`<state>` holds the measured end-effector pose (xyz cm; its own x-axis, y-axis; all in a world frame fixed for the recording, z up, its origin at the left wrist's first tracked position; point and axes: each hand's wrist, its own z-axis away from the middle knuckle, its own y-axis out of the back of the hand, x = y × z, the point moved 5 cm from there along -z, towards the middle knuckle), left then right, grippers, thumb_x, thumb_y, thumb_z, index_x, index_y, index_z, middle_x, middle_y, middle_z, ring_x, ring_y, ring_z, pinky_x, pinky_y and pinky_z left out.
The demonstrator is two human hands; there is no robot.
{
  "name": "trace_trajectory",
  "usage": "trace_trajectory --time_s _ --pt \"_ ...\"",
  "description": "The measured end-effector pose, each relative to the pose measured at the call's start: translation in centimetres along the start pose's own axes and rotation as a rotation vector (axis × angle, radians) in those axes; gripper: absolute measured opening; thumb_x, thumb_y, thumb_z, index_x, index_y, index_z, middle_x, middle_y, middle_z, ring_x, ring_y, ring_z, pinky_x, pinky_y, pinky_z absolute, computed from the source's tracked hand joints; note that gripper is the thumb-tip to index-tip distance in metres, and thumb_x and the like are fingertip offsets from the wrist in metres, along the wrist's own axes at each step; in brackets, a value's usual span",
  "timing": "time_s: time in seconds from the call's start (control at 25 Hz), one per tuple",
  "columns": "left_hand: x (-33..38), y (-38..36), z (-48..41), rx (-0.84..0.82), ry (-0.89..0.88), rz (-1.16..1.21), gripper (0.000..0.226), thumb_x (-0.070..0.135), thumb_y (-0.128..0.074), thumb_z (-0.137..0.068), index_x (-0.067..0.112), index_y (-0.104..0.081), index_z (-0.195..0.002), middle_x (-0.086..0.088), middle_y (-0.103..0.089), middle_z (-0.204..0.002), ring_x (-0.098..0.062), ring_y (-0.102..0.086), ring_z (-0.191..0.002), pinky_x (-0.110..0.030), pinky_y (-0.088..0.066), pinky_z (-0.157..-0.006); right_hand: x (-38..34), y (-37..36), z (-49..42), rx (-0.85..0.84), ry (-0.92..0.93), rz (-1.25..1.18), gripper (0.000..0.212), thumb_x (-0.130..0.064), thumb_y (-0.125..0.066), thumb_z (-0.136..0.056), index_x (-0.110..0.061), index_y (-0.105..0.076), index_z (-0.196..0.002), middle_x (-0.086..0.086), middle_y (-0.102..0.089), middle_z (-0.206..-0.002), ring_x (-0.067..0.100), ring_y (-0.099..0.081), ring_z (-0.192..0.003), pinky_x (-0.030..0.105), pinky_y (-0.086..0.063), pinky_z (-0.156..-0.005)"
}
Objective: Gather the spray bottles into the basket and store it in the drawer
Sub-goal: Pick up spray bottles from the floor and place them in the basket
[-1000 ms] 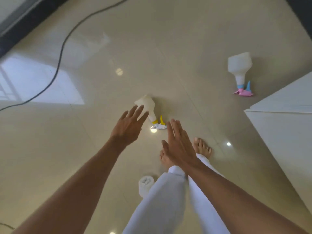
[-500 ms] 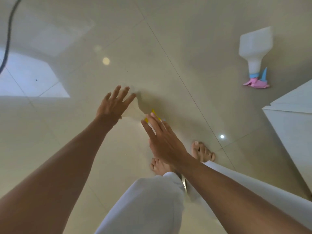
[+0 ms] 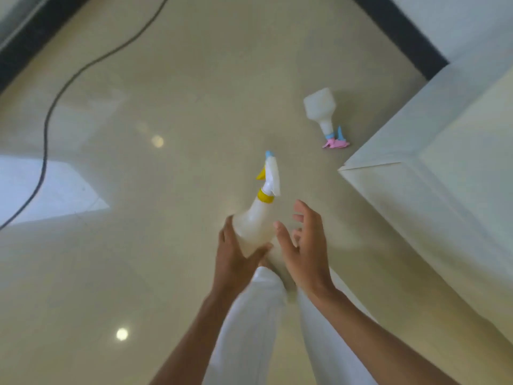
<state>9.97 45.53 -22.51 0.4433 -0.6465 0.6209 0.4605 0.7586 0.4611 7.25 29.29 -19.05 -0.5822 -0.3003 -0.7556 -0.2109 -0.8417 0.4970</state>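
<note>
My left hand (image 3: 236, 259) grips the body of a translucent white spray bottle (image 3: 256, 220) with a yellow collar, yellow trigger and white nozzle, held off the floor with the nozzle pointing away from me. Just to its right my right hand (image 3: 304, 245) hovers with fingers spread, holding nothing. A second white spray bottle (image 3: 320, 109) with a pink and blue trigger head lies on its side on the floor, farther away to the right. No basket or drawer is in view.
A white cabinet or counter corner (image 3: 433, 173) juts in from the right, close to the lying bottle. A black cable (image 3: 63, 87) curves over the glossy beige tiles at the left. Dark skirting (image 3: 399, 31) borders the far wall. My white trouser legs (image 3: 258, 323) are below.
The yellow-trigger bottle lay on the floor as both hands reached down to it. My left hand now holds it lifted, and the view has risen.
</note>
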Motion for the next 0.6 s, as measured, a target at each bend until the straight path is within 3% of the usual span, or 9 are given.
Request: trace_trajectory --time_s 0.12,0.16,0.2,0.28,0.4,0.52,0.6 --pt "8.7 -2.8 6.9 -0.141 -0.225 -0.011 0.105 0.059 -0.082 -0.063 0.021 -0.032 -0.147 0.002 -0.053 -0.138 -0.02 -0.055 -0.124 -0.043 -0.049 -0.099 -5.2 11.0 3.8 0.185 0.075 -0.14 0.037 -0.033 -0.067 -0.093 -0.019 -0.059 -0.126 -0.01 -0.064 -0.123 0.014 -0.062 -0.116 0.039 -0.054 -0.093" --pt "12.0 -3.9 9.0 -0.186 -0.314 -0.028 0.105 0.068 -0.077 -0.063 0.022 -0.032 -0.146 0.007 -0.052 -0.14 -0.012 -0.053 -0.128 -0.038 -0.047 -0.102 -6.5 15.0 5.2 0.239 0.098 -0.157 0.029 -0.036 -0.066 -0.093 -0.023 -0.062 -0.118 -0.013 -0.066 -0.116 0.016 -0.065 -0.11 0.043 -0.057 -0.084" --pt "15.1 -4.9 10.8 -0.206 -0.413 -0.045 0.102 0.074 -0.071 -0.064 0.024 -0.033 -0.145 0.013 -0.05 -0.14 0.002 -0.047 -0.13 -0.023 -0.043 -0.105 -7.4 18.6 6.5 0.295 0.11 -0.167 0.024 -0.037 -0.065 -0.092 -0.026 -0.063 -0.113 -0.013 -0.068 -0.111 0.016 -0.067 -0.105 0.044 -0.059 -0.078" --pt "21.1 -7.2 13.7 -0.193 -0.59 -0.064 0.103 0.071 -0.07 -0.068 0.019 -0.031 -0.148 0.014 -0.045 -0.139 0.019 -0.035 -0.129 -0.001 -0.026 -0.105 -8.1 25.3 8.7 0.411 0.137 -0.195 0.023 -0.037 -0.067 -0.09 -0.028 -0.066 -0.111 -0.013 -0.071 -0.111 0.014 -0.069 -0.106 0.034 -0.057 -0.084" --pt "28.6 -11.9 17.3 -0.221 -0.803 -0.074 0.1 0.06 -0.074 -0.071 0.01 -0.034 -0.148 -0.005 -0.041 -0.15 -0.008 -0.037 -0.14 -0.011 -0.029 -0.113 -7.1 33.9 11.3 0.599 0.135 -0.24 0.028 -0.041 -0.07 -0.088 -0.032 -0.067 -0.114 -0.011 -0.072 -0.116 0.01 -0.069 -0.11 0.018 -0.05 -0.091" --pt "34.5 -17.0 19.7 -0.235 -0.985 -0.118 0.075 0.054 -0.069 -0.082 0.013 -0.049 -0.142 -0.004 -0.045 -0.149 -0.015 -0.046 -0.135 -0.017 -0.041 -0.107 -5.1 40.3 12.4 0.75 0.151 -0.162 0.03 -0.04 -0.071 -0.089 -0.025 -0.068 -0.114 -0.014 -0.071 -0.116 0.011 -0.068 -0.108 0.03 -0.056 -0.086" --pt "37.2 -20.8 20.5 -0.238 -1.041 -0.168 0.064 0.039 -0.076 -0.082 0.01 -0.057 -0.135 -0.005 -0.052 -0.144 -0.019 -0.052 -0.13 -0.025 -0.05 -0.1 -3.3 43.2 12.0 0.819 0.169 -0.105 0.028 -0.033 -0.073 -0.089 -0.019 -0.068 -0.113 -0.014 -0.071 -0.11 0.008 -0.068 -0.104 0.029 -0.056 -0.086"
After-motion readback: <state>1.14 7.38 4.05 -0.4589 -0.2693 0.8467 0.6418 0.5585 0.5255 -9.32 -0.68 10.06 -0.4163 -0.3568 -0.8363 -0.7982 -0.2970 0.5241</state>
